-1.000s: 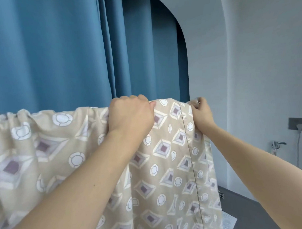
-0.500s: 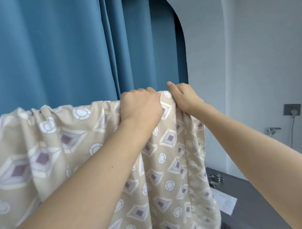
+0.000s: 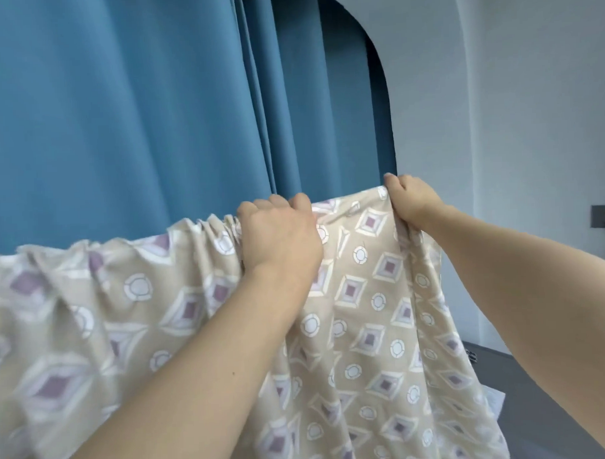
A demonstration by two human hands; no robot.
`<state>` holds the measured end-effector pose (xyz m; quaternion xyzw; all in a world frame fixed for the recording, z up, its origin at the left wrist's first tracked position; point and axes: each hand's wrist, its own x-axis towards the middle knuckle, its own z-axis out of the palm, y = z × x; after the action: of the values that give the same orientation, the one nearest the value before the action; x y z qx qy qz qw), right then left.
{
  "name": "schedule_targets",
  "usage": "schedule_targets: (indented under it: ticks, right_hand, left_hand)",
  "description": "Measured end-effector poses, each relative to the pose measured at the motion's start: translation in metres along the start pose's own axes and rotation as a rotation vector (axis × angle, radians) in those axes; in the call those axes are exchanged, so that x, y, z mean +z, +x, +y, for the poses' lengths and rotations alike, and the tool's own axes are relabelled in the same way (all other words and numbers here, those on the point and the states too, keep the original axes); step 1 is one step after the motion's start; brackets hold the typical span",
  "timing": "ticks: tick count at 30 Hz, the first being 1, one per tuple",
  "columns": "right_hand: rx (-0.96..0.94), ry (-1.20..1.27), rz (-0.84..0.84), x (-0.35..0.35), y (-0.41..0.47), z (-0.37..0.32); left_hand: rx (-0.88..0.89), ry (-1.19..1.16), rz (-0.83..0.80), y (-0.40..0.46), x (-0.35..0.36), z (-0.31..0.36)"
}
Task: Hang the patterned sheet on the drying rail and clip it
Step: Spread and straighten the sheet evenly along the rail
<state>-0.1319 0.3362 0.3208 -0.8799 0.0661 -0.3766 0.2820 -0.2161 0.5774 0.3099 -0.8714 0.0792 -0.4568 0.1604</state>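
- Left hand [image 3: 280, 237]: fingers curled over the bunched top edge of the patterned sheet [image 3: 366, 330]
- Right hand [image 3: 410, 199]: fingers pinching its right corner

right hand [image 3: 411, 200]: a moment ago beside the left, now further along the top edge, away from it, pinching the corner
left hand [image 3: 280, 236]: same bunched grip, now apart from the right
patterned sheet [image 3: 358, 296]: the stretch between the two grips now pulled out flatter, gathers remain beyond the left grip
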Motion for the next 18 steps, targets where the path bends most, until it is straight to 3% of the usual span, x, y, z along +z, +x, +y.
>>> schedule_targets:
  ticks: [2,5,7,11,18]
  right_hand:
    - [-0.069,-0.060,0.001,-0.004,-0.009,-0.016]
    - [-0.266,0.083,-0.023,-0.005,-0.032,-0.059]
    - [-0.256,0.135,-0.075,0.003,-0.044,-0.080]
    - [-0.163,-0.059,0.026,0.011,-0.054,-0.088]
    - [-0.176,-0.175,-0.097,0.001,-0.073,-0.116]
  left_hand:
    - [0.033,-0.013,-0.018,-0.003,0.000,-0.011]
    - [0.102,-0.098,-0.011,-0.005,-0.012,-0.015]
    - [0.126,-0.183,-0.035,-0.006,-0.023,-0.015]
    - [0.105,-0.148,-0.105,-0.014,-0.039,-0.044]
    - [0.044,-0.038,0.019,-0.061,-0.031,-0.114]
